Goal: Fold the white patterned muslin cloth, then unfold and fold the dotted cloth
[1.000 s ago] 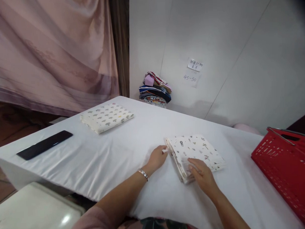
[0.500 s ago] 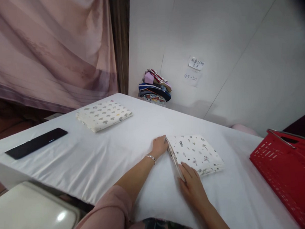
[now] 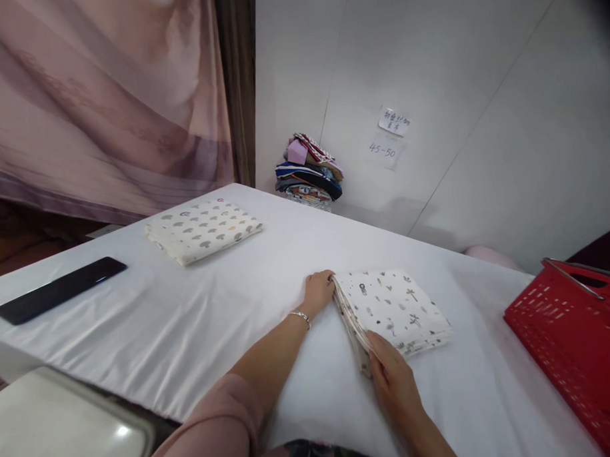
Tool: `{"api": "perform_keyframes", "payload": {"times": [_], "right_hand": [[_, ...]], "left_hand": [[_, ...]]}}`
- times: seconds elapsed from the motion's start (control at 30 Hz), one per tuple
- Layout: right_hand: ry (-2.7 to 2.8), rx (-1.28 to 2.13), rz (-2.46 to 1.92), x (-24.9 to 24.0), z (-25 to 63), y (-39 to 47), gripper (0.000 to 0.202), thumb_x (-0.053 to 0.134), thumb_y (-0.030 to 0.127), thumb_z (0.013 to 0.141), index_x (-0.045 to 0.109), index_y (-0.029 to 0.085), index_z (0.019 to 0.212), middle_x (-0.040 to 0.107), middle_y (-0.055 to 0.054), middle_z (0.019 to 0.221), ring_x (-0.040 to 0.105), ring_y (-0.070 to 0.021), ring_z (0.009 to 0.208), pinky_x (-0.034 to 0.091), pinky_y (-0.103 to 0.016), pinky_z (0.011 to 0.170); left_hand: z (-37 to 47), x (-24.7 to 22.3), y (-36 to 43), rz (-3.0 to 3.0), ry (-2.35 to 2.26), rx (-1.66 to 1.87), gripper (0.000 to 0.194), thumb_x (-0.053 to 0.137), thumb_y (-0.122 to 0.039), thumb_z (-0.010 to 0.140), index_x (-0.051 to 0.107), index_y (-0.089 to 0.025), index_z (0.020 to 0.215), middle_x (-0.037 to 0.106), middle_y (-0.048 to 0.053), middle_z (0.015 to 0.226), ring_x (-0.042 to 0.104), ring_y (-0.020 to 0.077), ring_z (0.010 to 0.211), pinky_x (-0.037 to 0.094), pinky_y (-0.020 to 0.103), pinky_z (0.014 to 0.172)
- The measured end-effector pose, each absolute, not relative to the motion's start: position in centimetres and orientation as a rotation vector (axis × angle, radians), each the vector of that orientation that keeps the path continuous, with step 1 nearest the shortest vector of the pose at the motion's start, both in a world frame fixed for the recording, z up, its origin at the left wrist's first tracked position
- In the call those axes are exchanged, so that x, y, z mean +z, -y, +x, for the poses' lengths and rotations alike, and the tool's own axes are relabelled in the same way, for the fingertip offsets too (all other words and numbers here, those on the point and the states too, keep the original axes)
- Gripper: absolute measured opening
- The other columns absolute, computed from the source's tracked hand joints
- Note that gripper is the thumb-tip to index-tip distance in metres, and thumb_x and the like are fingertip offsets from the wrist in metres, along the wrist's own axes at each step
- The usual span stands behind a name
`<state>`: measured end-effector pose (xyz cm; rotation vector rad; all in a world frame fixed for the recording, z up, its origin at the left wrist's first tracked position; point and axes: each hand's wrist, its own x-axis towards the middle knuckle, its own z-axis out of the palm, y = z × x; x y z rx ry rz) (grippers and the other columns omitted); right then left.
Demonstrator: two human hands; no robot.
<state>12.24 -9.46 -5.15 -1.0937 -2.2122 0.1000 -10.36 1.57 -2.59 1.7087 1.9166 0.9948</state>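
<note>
Wall panels (image 3: 453, 50), pale and jointed, stand beyond the leaf-printed cloth (image 3: 398, 305), with a pink curtain (image 3: 105, 95) far to its left. Around and under that cloth spreads the white-covered counter (image 3: 285, 242), and a red basket (image 3: 579, 339) sits to its right. The leaf-printed cloth itself lies flat and folded on the counter; its left edge is where the change shows. Half a second ago the layers there were squeezed into a thin band; now they fan apart, and a lower one slips out at the near corner. A mushroom-printed cloth (image 3: 205, 230) lies folded to its left and farther back, with a black slab (image 3: 61, 288) well off to its left, and a fabric stack (image 3: 309, 175) rises behind it. The hands are apart: the right hand (image 3: 393, 372) clasps the near end of that left edge, while the left hand (image 3: 318, 291), short of the cloth a second ago, touches the far left corner, though its grip there cannot be told. Both ends of the edge are now attended, yet its layers look uneven. Left of the cloth, a bracelet (image 3: 301, 315) circles the left wrist.
</note>
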Motion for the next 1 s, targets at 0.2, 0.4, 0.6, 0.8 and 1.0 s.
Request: {"api": "perform_keyframes", "payload": {"times": [0.2, 0.4, 0.6, 0.8, 1.0], "right_hand": [[2.396, -0.027, -1.013, -4.6, 11.6, 10.3, 0.044, 0.048, 0.024, 0.086, 0.046, 0.023, 0.13, 0.052, -0.01, 0.128, 0.048, -0.027, 0.117, 0.043, -0.048, 0.095], [2.424, -0.115, -0.996, -5.1, 11.4, 10.4, 0.047, 0.044, 0.02, 0.086, 0.041, 0.024, 0.133, 0.051, -0.009, 0.13, 0.047, -0.0259, 0.119, 0.041, -0.047, 0.096], [2.378, -0.137, -0.975, -5.4, 11.5, 10.3, 0.045, 0.041, 0.014, 0.086, 0.045, 0.025, 0.13, 0.055, -0.008, 0.125, 0.052, -0.0233, 0.114, 0.044, -0.042, 0.093], [2.418, -0.183, -1.002, -5.4, 11.3, 10.4, 0.047, 0.04, 0.011, 0.085, 0.044, 0.022, 0.131, 0.054, -0.009, 0.126, 0.049, -0.0225, 0.116, 0.042, -0.042, 0.095], [2.431, -0.145, -1.056, -5.0, 10.6, 10.8, 0.048, 0.039, 0.007, 0.081, 0.047, 0.02, 0.127, 0.052, -0.01, 0.128, 0.046, -0.0217, 0.119, 0.038, -0.043, 0.097]], "left_hand": [[-10.8, -3.2, -1.6, 1.749, -1.877, 0.967, 0.035, 0.046, -0.02, 0.079, 0.06, -0.025, 0.111, 0.067, 0.001, 0.098, 0.056, 0.0174, 0.096, 0.031, 0.031, 0.095], [-10.9, -3.3, -1.9, 1.799, -1.832, 0.931, 0.043, 0.045, -0.019, 0.079, 0.055, -0.027, 0.12, 0.065, 0.002, 0.106, 0.053, 0.0182, 0.104, 0.027, 0.033, 0.1], [-11.2, -2.4, -2.2, 1.727, -1.861, 0.997, 0.034, 0.045, -0.016, 0.078, 0.065, -0.027, 0.102, 0.068, 0.0, 0.096, 0.056, 0.0173, 0.097, 0.033, 0.031, 0.094], [-11.6, -3.1, -2.4, 1.759, -1.87, 1.006, 0.03, 0.048, -0.015, 0.075, 0.067, -0.027, 0.094, 0.069, -0.002, 0.08, 0.059, 0.0159, 0.085, 0.037, 0.029, 0.088], [-12.3, -3.6, -2.7, 1.681, -1.793, 1.02, 0.033, 0.048, -0.019, 0.077, 0.063, -0.024, 0.107, 0.067, 0.0, 0.103, 0.059, 0.0156, 0.094, 0.041, 0.026, 0.088]]}}
